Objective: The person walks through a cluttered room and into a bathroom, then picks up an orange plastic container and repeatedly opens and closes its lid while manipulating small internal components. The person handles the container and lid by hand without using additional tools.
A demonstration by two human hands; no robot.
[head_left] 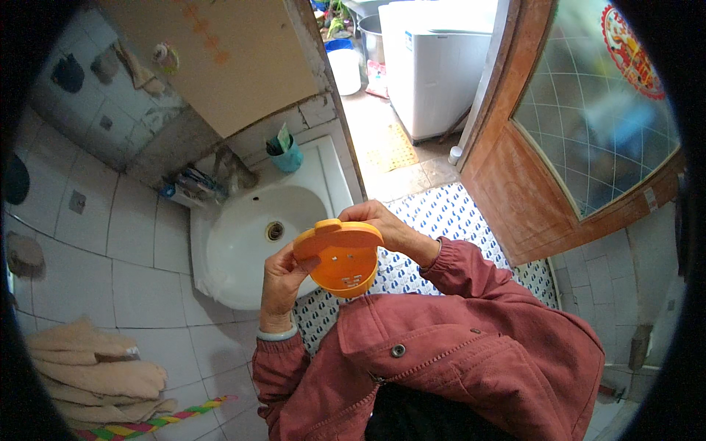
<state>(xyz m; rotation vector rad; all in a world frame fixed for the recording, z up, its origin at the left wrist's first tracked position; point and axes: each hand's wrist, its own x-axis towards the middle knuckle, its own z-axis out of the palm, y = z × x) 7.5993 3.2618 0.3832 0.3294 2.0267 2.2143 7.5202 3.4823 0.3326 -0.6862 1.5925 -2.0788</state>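
Observation:
In front of my chest I hold an orange plastic container (344, 266), with a thick rounded orange rim or lid (338, 234) along its far side. Several small pale spots or holes show on its inner face, and I cannot tell which they are. My left hand (283, 283) is closed on its left side, the thumb over the edge. At the far right edge my right hand (379, 224) grips it with bent fingers, some hidden behind the rim. The container is tilted, close to the front right edge of a white washbasin (228, 235).
On the basin's back ledge stand a teal cup (285, 156) and a metal tap (237, 170). Beige towels (103, 371) hang at lower left. A footprint-patterned mat (441, 220) covers the floor, beside an open wooden door (515, 198). A white appliance (441, 81) stands outside the doorway.

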